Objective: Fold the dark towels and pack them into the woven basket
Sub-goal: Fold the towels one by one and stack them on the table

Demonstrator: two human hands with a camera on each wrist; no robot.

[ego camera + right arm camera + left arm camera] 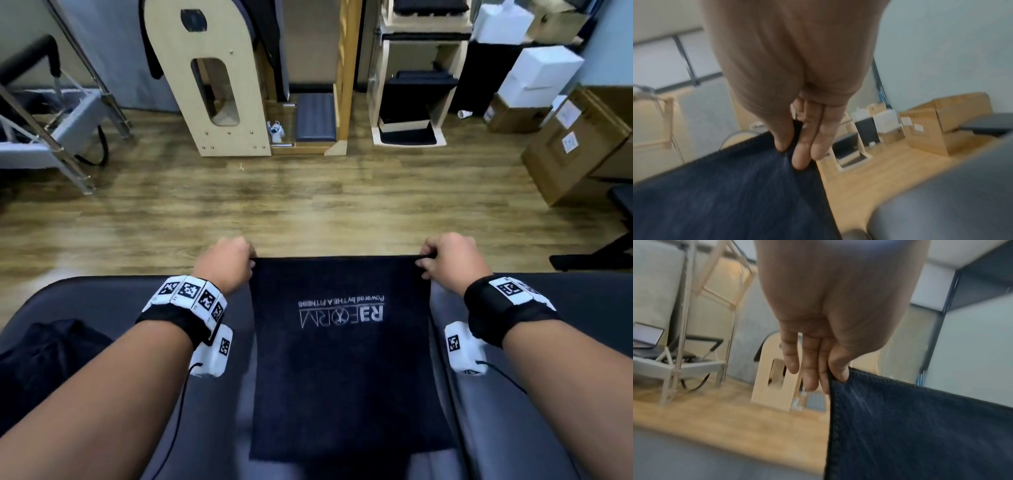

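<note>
Dark towel (pixel 339 359), corners in fingers (pixel 838 371)

Count: one dark towel (pixel 339 359) spread out, two hands on it, my left hand (pixel 224 263) at 11 o'clock, right hand (pixel 452 262) at 1; one dark pile (pixel 44 356) at 8.

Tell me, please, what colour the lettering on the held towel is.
White, on the dark navy towel; the lettering shows best in the head view.

Padded grey surface (pixel 102 301) beneath the grip, wood-look floor (pixel 274 205) beyond it, arched wooden frame (pixel 219 78) ahead-left, cardboard boxes (pixel 575 147) far right, white boxes (pixel 541 72) behind them, open laptop (pixel 647 335) far left.
</note>
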